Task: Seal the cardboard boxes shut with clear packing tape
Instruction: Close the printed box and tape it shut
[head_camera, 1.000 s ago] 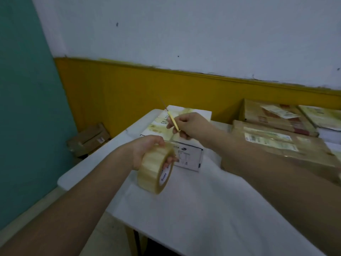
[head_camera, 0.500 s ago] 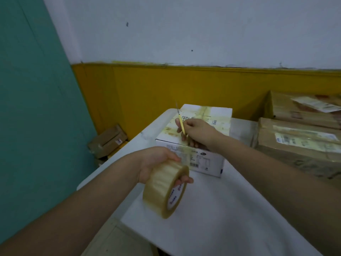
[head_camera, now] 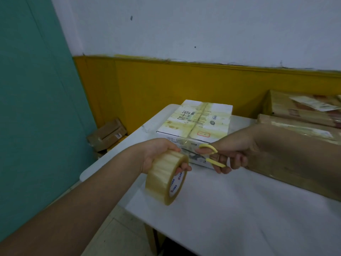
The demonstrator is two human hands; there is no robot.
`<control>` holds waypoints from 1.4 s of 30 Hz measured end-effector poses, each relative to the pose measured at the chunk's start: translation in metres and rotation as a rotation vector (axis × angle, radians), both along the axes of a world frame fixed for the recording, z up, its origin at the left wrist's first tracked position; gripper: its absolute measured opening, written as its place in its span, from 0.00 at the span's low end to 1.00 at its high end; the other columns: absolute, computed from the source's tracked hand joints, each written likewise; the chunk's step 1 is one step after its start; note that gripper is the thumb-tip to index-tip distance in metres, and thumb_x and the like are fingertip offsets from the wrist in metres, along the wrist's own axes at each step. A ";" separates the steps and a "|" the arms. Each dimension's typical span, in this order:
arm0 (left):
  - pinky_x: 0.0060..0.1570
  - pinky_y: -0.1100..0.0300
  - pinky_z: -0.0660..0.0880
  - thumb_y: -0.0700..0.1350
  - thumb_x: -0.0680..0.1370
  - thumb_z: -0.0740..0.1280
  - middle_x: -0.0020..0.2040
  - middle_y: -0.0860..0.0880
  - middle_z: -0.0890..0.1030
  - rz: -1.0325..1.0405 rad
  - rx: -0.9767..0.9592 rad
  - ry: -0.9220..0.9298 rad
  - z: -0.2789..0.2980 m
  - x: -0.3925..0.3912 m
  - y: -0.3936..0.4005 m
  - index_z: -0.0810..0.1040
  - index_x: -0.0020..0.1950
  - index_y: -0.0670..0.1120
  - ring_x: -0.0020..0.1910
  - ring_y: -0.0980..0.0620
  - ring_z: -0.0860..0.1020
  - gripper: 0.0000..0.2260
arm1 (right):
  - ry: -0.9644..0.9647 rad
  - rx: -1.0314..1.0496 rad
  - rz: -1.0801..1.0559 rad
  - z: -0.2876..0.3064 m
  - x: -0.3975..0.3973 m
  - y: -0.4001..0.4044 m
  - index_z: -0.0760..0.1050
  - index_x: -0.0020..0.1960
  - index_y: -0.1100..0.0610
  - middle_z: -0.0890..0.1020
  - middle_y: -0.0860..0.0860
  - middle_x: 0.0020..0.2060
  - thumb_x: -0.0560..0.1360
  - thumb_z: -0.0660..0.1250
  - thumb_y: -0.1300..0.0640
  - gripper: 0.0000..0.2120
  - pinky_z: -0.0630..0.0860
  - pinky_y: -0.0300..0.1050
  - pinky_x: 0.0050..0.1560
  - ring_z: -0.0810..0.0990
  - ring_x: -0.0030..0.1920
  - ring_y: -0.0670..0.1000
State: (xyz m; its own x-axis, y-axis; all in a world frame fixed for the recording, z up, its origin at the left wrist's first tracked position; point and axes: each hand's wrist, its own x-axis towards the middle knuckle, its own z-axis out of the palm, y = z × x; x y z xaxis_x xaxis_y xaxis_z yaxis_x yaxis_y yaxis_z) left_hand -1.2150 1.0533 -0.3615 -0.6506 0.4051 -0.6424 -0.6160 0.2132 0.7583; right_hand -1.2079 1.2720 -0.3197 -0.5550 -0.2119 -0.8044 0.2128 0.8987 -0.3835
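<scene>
Our right hand (head_camera: 232, 154) has dropped the scissors (head_camera: 209, 154) from the box (head_camera: 195, 121) top toward the tape roll (head_camera: 166, 179) gripped by our left hand (head_camera: 156, 154), probably to cut.

Bare table (head_camera: 230, 209) lies open in front; white box (head_camera: 195, 124) and brown boxes (head_camera: 299, 137) block behind.

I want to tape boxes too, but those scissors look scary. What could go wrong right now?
The right hand holds yellow-handled scissors with the blades pointing toward the left hand, which grips the tape roll; a slip might nick its fingers. The stretch of tape from the roll to the white box is hard to see, so a cut could miss or the loose end might stick back onto the roll.
</scene>
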 end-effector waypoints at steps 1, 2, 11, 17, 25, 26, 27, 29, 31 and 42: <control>0.30 0.59 0.80 0.44 0.84 0.58 0.44 0.36 0.84 0.003 -0.003 -0.003 0.000 0.000 0.000 0.73 0.64 0.31 0.29 0.48 0.80 0.18 | 0.015 -0.016 -0.013 -0.001 0.001 -0.002 0.75 0.41 0.59 0.75 0.52 0.31 0.61 0.58 0.23 0.38 0.55 0.32 0.22 0.59 0.21 0.44; 0.30 0.59 0.79 0.44 0.84 0.58 0.44 0.36 0.84 0.004 -0.005 -0.001 0.001 0.000 0.001 0.73 0.65 0.31 0.29 0.48 0.80 0.18 | 0.031 -0.032 -0.029 0.000 0.001 -0.004 0.75 0.41 0.59 0.75 0.52 0.31 0.62 0.58 0.24 0.37 0.55 0.32 0.22 0.59 0.22 0.44; 0.30 0.60 0.80 0.43 0.84 0.57 0.41 0.37 0.83 0.009 -0.009 0.029 0.005 0.003 0.001 0.75 0.60 0.32 0.29 0.48 0.80 0.15 | 0.213 -0.196 -0.105 -0.015 0.000 -0.014 0.76 0.40 0.56 0.74 0.49 0.28 0.75 0.63 0.32 0.26 0.58 0.34 0.22 0.59 0.25 0.45; 0.30 0.59 0.79 0.44 0.84 0.59 0.43 0.39 0.82 -0.075 -0.040 0.022 0.011 0.016 -0.010 0.76 0.58 0.35 0.32 0.48 0.81 0.14 | 0.400 -0.163 0.016 -0.025 0.028 0.000 0.84 0.43 0.55 0.81 0.49 0.31 0.76 0.67 0.38 0.20 0.71 0.38 0.29 0.68 0.25 0.46; 0.33 0.60 0.80 0.45 0.83 0.61 0.42 0.39 0.81 -0.055 0.049 0.092 0.016 0.064 -0.047 0.77 0.55 0.41 0.32 0.49 0.80 0.09 | 0.523 -0.251 -0.117 -0.083 0.069 0.005 0.79 0.48 0.52 0.73 0.49 0.36 0.78 0.64 0.38 0.18 0.73 0.38 0.32 0.71 0.31 0.49; 0.34 0.60 0.80 0.44 0.83 0.61 0.42 0.39 0.82 -0.032 0.055 0.139 0.015 0.070 -0.050 0.77 0.54 0.42 0.32 0.49 0.80 0.08 | 0.692 -0.111 0.013 -0.090 0.067 0.006 0.75 0.43 0.54 0.73 0.50 0.35 0.79 0.63 0.40 0.17 0.72 0.39 0.36 0.71 0.32 0.50; 0.34 0.59 0.80 0.45 0.83 0.62 0.41 0.39 0.82 -0.005 0.061 0.189 0.014 0.075 -0.051 0.77 0.54 0.42 0.32 0.48 0.80 0.08 | 0.837 0.077 0.207 -0.095 0.064 0.006 0.72 0.42 0.54 0.73 0.52 0.35 0.81 0.60 0.43 0.17 0.70 0.41 0.42 0.70 0.35 0.52; 0.37 0.56 0.80 0.45 0.83 0.63 0.43 0.37 0.82 0.040 0.087 0.291 0.011 0.085 -0.051 0.76 0.56 0.43 0.34 0.45 0.81 0.07 | 0.904 0.299 0.361 -0.098 0.069 -0.001 0.70 0.43 0.59 0.69 0.56 0.36 0.83 0.49 0.47 0.20 0.65 0.44 0.48 0.68 0.38 0.53; 0.39 0.53 0.79 0.46 0.84 0.63 0.44 0.35 0.82 0.056 0.100 0.410 0.006 0.091 -0.050 0.74 0.57 0.44 0.36 0.42 0.81 0.06 | 0.854 0.335 0.472 -0.097 0.071 -0.009 0.64 0.33 0.60 0.68 0.58 0.33 0.78 0.35 0.49 0.26 0.66 0.46 0.48 0.71 0.37 0.54; 0.40 0.52 0.79 0.44 0.84 0.64 0.48 0.32 0.83 0.117 0.111 0.718 -0.019 0.112 -0.055 0.77 0.56 0.48 0.40 0.36 0.82 0.04 | 1.178 0.536 0.268 -0.086 0.082 -0.037 0.81 0.43 0.62 0.74 0.53 0.32 0.71 0.73 0.63 0.02 0.75 0.41 0.34 0.85 0.41 0.56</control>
